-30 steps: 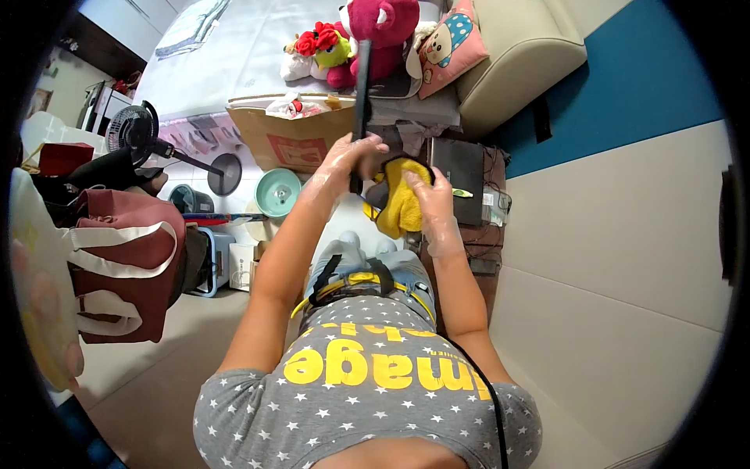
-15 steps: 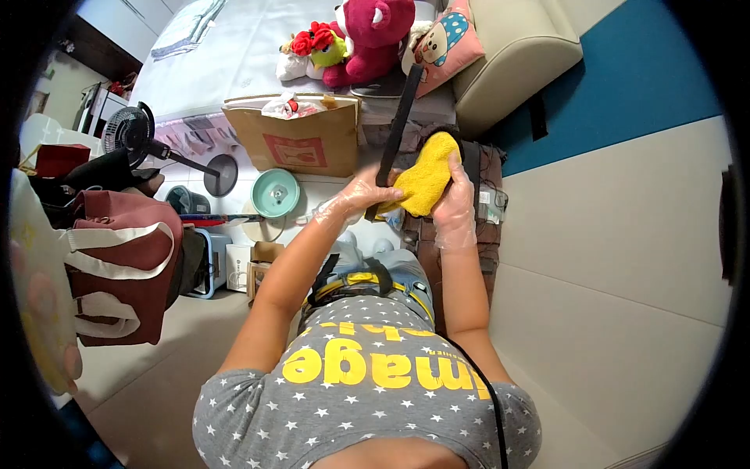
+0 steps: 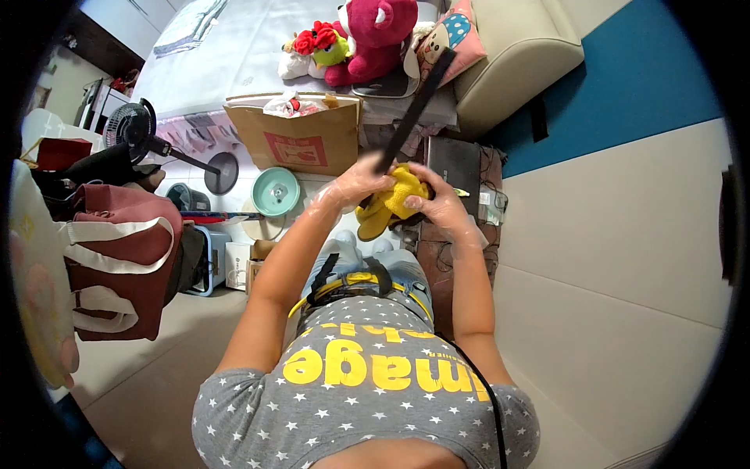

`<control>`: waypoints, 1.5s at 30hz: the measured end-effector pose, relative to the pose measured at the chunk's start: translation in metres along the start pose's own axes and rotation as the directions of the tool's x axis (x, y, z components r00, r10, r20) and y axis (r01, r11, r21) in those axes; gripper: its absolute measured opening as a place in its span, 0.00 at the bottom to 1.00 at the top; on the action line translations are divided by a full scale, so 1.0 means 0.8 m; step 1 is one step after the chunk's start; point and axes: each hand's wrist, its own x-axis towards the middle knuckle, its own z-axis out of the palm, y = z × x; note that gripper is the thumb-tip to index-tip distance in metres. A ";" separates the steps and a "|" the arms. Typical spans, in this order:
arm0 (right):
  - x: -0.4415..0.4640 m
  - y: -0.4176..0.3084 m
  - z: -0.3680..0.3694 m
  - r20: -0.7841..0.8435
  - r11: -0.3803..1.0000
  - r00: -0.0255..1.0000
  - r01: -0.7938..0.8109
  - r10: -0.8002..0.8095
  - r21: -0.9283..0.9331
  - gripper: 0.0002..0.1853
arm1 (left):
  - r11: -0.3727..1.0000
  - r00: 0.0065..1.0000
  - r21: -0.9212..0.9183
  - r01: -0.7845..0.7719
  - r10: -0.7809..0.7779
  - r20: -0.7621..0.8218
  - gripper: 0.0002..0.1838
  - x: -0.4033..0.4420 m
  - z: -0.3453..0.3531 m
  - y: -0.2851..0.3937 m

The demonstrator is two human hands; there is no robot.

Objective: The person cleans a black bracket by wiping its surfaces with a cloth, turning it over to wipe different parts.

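Clear plastic gloves cover both hands. My left hand (image 3: pixel 361 183) is closed around the lower part of a long, flat black strip (image 3: pixel 414 113), which tilts up and away to the right. Its thumb also meets a yellow fuzzy cleaning cloth (image 3: pixel 405 191). With fingers bent over the cloth's right side, my right hand (image 3: pixel 439 205) grips it. The cloth is bunched around the strip's lower end, and a loose flap hangs below my left hand. What lies inside the folds is hidden.
A dark flat panel (image 3: pixel 453 166) lies on a brown surface (image 3: pixel 435 266) with cables beside it. Ahead stand a cardboard box (image 3: pixel 293 144), a green basin (image 3: pixel 275 192) and a black fan (image 3: pixel 131 129). Plush toys (image 3: pixel 379 39) sit on the bed (image 3: pixel 226 59). At left hangs a red bag (image 3: pixel 125 262).
The cloth was spread out in my right hand; now it is bunched lower, against the strip. My right hand has moved left and down. The strip leans further right, uncovering the dark panel.
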 end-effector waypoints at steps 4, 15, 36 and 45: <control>0.002 0.004 -0.010 0.041 0.988 0.999 -0.024 0.030 -0.152 0.24 | 0.998 0.998 -0.006 0.066 -0.066 0.010 0.12 -0.004 -0.005 0.010; -0.018 -0.026 -0.024 -0.029 0.710 0.991 0.073 -0.131 -0.701 0.17 | 0.979 0.986 0.127 0.161 -0.154 -0.067 0.11 -0.016 -0.020 0.030; 0.009 0.032 0.081 -0.251 0.734 0.946 0.319 -0.206 0.599 0.25 | 0.765 0.954 -0.642 0.056 -0.231 -0.191 0.10 -0.016 0.001 0.003; 0.017 0.028 0.090 -0.311 0.819 0.950 0.189 -0.014 0.542 0.25 | 0.648 0.978 -0.757 0.081 -0.200 -0.066 0.12 -0.015 0.002 -0.014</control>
